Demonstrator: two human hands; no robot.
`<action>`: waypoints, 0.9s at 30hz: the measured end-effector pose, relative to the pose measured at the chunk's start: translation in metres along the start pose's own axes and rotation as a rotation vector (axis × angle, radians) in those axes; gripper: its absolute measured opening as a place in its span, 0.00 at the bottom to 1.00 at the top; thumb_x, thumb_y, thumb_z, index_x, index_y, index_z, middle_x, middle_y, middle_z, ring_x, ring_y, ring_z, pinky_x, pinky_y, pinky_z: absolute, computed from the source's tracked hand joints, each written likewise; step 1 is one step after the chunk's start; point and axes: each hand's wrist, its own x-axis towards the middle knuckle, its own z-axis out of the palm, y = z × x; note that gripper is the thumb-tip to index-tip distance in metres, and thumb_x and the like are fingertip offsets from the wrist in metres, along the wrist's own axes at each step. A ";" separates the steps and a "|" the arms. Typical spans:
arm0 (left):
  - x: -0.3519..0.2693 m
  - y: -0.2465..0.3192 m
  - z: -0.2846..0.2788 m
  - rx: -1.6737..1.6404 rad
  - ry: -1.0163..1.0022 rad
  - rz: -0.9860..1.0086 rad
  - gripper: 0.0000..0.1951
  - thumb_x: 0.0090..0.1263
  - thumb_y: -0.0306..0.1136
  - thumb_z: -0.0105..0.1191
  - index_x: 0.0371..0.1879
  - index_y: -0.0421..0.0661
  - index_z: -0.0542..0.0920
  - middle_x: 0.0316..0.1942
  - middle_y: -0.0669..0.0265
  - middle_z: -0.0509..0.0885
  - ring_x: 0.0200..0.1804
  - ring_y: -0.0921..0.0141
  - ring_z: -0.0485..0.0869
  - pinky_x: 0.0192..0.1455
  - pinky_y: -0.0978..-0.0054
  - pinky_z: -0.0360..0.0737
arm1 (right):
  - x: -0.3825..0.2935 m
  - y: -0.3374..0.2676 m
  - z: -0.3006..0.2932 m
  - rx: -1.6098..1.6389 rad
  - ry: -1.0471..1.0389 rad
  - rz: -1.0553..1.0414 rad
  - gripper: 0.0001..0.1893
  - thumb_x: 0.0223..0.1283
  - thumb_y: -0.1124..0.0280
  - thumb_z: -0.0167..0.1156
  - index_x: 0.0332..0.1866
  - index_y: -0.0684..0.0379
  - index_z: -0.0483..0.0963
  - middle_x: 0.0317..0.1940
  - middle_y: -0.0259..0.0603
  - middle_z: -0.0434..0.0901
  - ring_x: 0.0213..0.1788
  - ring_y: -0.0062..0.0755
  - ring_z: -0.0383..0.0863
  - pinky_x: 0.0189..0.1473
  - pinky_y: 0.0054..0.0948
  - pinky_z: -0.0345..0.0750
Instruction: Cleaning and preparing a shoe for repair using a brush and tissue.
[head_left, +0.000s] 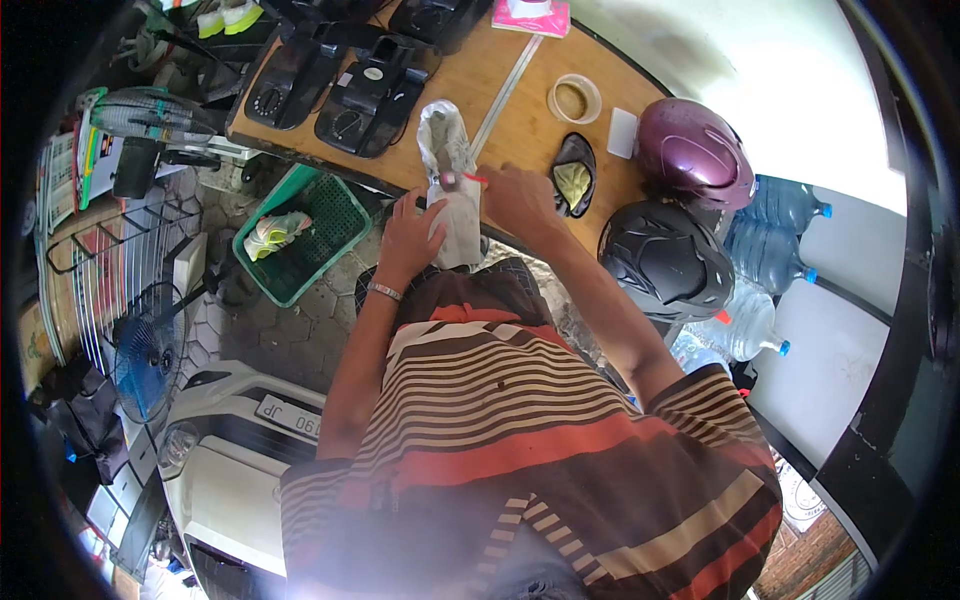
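A pale shoe (456, 225) lies upside down or on end at the table's front edge, its far part dirty and hollow-looking; which face shows I cannot tell. My left hand (409, 236) rests against its left side near the close end, fingers spread. Just right of the shoe, my right hand (523, 202) is curled around a thin red-ended tool (475, 178), whose tip reaches to the shoe's middle. Most of that tool is hidden by the fingers. Right of this hand, a dark oval pad (574, 154) with a yellow cloth (572, 184) on it lies on the wooden table (517, 112).
Black electric devices with dials (367, 105) stand at the table's left. A plastic tub (574, 99), a white block (622, 133), a purple helmet (694, 154) and a black helmet (667, 259) are on the right. Below left, a green basket (300, 289) holds a sneaker (276, 234).
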 end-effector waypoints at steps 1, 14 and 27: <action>-0.001 0.000 -0.001 -0.002 0.010 0.011 0.23 0.72 0.41 0.60 0.67 0.58 0.82 0.70 0.52 0.71 0.69 0.48 0.74 0.67 0.51 0.79 | -0.008 0.000 -0.005 0.033 0.077 0.031 0.15 0.69 0.66 0.58 0.58 0.47 0.82 0.37 0.50 0.85 0.38 0.57 0.88 0.39 0.52 0.83; -0.021 -0.019 -0.001 -0.481 0.149 -0.208 0.17 0.74 0.31 0.58 0.60 0.47 0.83 0.56 0.55 0.81 0.61 0.54 0.80 0.67 0.59 0.77 | -0.091 0.061 0.079 0.313 0.093 -0.106 0.23 0.64 0.79 0.55 0.64 0.52 0.74 0.49 0.49 0.79 0.52 0.57 0.82 0.48 0.49 0.81; -0.101 -0.088 0.049 -0.571 0.168 -0.707 0.21 0.80 0.39 0.53 0.68 0.47 0.76 0.53 0.59 0.85 0.50 0.67 0.85 0.52 0.68 0.82 | 0.017 0.122 0.013 0.517 0.459 0.554 0.20 0.72 0.72 0.55 0.68 0.54 0.73 0.56 0.60 0.84 0.58 0.63 0.83 0.58 0.54 0.78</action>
